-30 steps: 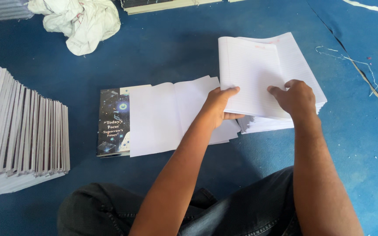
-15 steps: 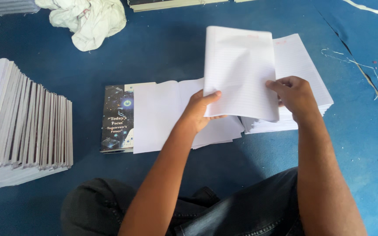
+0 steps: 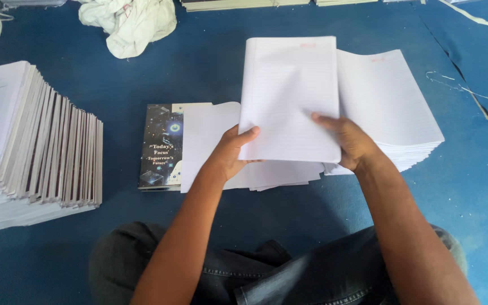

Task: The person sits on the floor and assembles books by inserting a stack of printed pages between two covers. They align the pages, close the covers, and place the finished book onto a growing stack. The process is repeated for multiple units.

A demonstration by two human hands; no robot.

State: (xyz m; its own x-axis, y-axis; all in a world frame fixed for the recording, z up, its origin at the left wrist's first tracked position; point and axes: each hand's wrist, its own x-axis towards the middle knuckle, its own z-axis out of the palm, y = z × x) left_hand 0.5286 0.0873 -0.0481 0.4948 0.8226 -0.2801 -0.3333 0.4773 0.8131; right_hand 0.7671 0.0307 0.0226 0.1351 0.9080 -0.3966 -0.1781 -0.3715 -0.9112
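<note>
Above blue floor, both hands [image 3: 295, 148] gripping ruled sheets [image 3: 289, 96]

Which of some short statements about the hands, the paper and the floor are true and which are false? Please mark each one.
1. Both hands hold one bundle of ruled sheets. True: the left hand grips its lower left edge, the right hand its lower right part.
2. The floor covering is red. False: it is blue.
3. A stack of ruled sheets lies to the right of the held bundle. True.
4. The dark printed cover lies on top of the fanned pile of booklets. False: it lies on the floor, apart from that pile.
5. A white cloth lies crumpled on the floor. True.
</note>
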